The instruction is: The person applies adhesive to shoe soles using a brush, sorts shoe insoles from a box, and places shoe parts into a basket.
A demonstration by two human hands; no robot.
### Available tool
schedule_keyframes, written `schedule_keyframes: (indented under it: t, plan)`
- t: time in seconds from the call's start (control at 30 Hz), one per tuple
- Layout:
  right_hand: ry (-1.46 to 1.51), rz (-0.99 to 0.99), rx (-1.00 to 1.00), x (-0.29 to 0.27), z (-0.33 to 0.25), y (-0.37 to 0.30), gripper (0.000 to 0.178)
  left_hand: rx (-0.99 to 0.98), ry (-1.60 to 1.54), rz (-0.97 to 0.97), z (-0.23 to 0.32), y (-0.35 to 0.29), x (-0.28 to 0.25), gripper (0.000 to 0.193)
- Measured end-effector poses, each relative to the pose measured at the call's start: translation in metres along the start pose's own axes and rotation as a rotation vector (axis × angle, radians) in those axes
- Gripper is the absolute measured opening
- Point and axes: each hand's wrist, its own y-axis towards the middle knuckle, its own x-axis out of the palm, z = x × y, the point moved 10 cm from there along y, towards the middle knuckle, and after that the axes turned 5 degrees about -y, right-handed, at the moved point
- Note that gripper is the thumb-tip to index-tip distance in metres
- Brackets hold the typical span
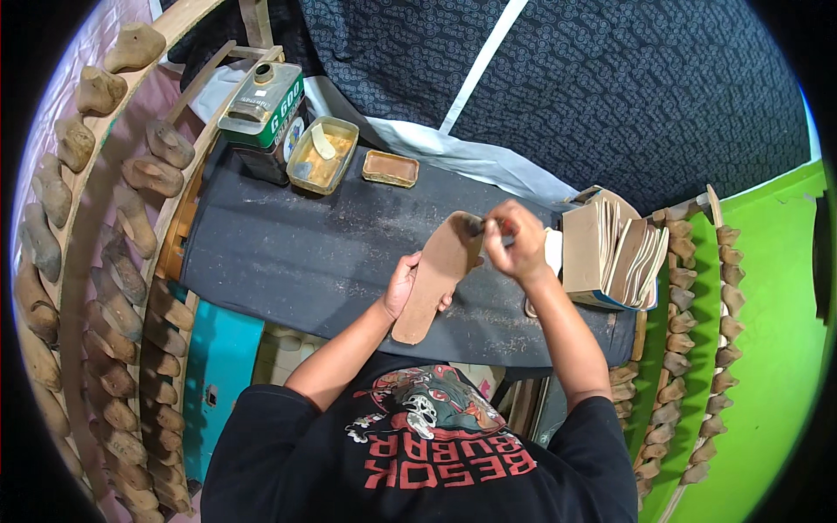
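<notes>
dark cloth-covered tabletop, glue tray behind: left hand gripped the tan insole steady above it; right hand pinched closed on a small tool at its toe.

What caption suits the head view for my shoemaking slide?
Left hand holds a brown insole while right hand works its tip over a dark workbench.

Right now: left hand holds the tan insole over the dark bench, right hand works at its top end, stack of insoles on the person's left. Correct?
Not quite. In the head view the stack of insoles stands on the person's right. The rest holds: left hand holds the tan insole over the dark bench, right hand at its top end.
</notes>
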Motion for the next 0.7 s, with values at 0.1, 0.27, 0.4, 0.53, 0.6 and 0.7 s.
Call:
schedule_keyframes:
  t: [0.1, 0.27, 0.4, 0.53, 0.6, 0.7]
  plan:
    - [0.005, 0.022, 0.06, 0.0, 0.01, 0.009, 0.009, 0.024, 0.049, -0.051, 0.005, -0.003, 0.004, 0.069]
    - [0.133, -0.051, -0.117, 0.033, -0.033, -0.005, 0.012, 0.135, 0.098, 0.014, 0.029, -0.009, -0.013, 0.065]
    - [0.126, -0.15, -0.177, 0.054, -0.047, -0.002, 0.011, 0.159, 0.078, 0.072, 0.047, -0.018, -0.019, 0.064]
    - [0.1, -0.032, 0.002, 0.061, -0.001, 0.023, 0.008, 0.181, 0.098, 0.033, 0.061, -0.03, -0.021, 0.066]
    - [0.133, 0.028, 0.104, 0.072, 0.023, 0.03, 0.006, 0.174, 0.134, 0.018, 0.066, -0.038, -0.019, 0.069]
    - [0.161, 0.04, 0.27, 0.1, 0.071, 0.034, 0.007, 0.274, 0.187, 0.034, 0.082, -0.048, -0.002, 0.074]
